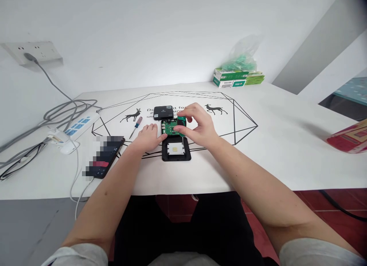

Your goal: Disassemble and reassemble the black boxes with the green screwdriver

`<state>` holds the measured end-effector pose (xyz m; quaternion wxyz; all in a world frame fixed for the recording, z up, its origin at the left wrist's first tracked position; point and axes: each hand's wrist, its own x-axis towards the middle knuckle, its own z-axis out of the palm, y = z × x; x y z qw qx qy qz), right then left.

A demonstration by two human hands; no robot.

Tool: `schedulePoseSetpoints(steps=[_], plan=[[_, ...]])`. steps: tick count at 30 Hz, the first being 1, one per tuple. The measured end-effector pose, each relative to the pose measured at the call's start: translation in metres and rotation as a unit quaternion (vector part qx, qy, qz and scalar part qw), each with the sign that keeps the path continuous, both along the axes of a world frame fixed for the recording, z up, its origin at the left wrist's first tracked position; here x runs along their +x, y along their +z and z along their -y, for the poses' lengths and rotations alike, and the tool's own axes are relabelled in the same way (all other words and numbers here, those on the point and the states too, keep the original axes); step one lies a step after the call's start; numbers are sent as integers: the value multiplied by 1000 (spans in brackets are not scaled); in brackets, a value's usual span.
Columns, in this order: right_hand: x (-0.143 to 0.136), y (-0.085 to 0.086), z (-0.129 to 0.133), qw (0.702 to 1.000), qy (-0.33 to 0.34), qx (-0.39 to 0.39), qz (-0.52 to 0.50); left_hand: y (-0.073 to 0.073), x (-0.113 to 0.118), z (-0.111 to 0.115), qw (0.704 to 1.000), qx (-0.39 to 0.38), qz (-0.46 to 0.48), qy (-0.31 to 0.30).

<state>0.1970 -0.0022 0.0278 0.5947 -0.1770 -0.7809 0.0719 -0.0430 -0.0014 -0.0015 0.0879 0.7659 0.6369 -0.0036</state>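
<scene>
My right hand (pixel 199 126) grips the green-and-black handle of a screwdriver (pixel 181 121) between thumb and fingers. Its thin shaft points down at the right side of a black housing (pixel 176 158) that has a silver metal plate (pixel 175 148) in it. Just behind the plate is a green circuit board (pixel 169 127), partly covered by my right hand. My left hand (pixel 149 138) rests on the table with fingers stretched out, its thumb at the board's lower left corner. A flat black cover (pixel 163 112) lies behind the board.
A second, small screwdriver (pixel 135 127) lies left of my left hand. Further left are a phone (pixel 106 157) with a cable, a power strip (pixel 83 124) and coiled grey cords. Green-and-white boxes (pixel 231 78) stand by the wall; a red package (pixel 348 138) sits at the right.
</scene>
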Motion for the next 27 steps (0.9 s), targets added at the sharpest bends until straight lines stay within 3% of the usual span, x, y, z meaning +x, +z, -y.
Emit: schedulePoseSetpoints(steps=[9, 13, 17, 27], plan=[[7, 5, 1, 989, 44, -128, -52, -3, -3, -1, 1000, 20, 11, -5], [2, 4, -2, 987, 54, -126, -78, -2, -3, -1, 1000, 16, 8, -5], [-2, 2, 0, 976, 86, -174, -96, 0, -2, 0, 1000, 15, 3, -3], [-2, 1, 5, 976, 57, -187, -99, 3, 1, 2, 1000, 6, -1, -3]])
